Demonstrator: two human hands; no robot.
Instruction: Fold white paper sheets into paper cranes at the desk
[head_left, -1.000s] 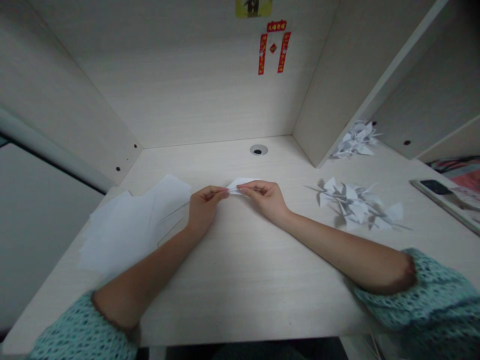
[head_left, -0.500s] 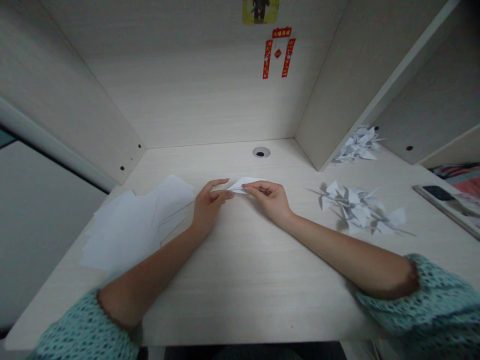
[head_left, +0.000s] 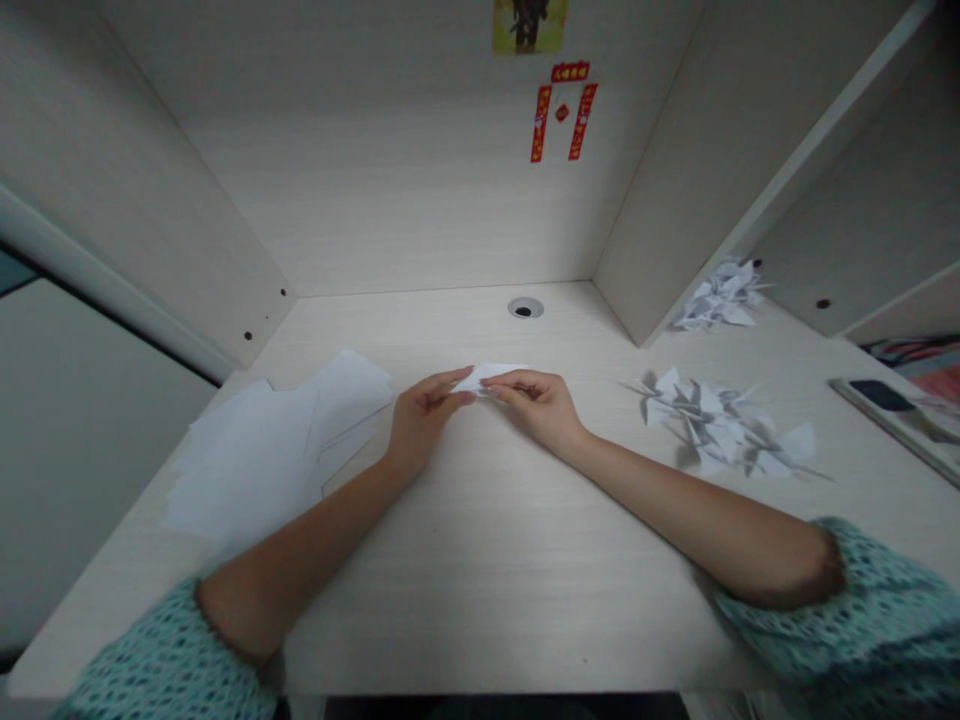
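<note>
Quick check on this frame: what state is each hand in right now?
Left hand: closed, fingertips pinching the folded white paper.
Right hand: closed, pinching the same paper.

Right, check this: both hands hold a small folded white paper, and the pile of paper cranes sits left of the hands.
Wrong side: the pile of paper cranes sits right of the hands, as the head view shows. The left hand and right hand do hold the small folded white paper.
</note>
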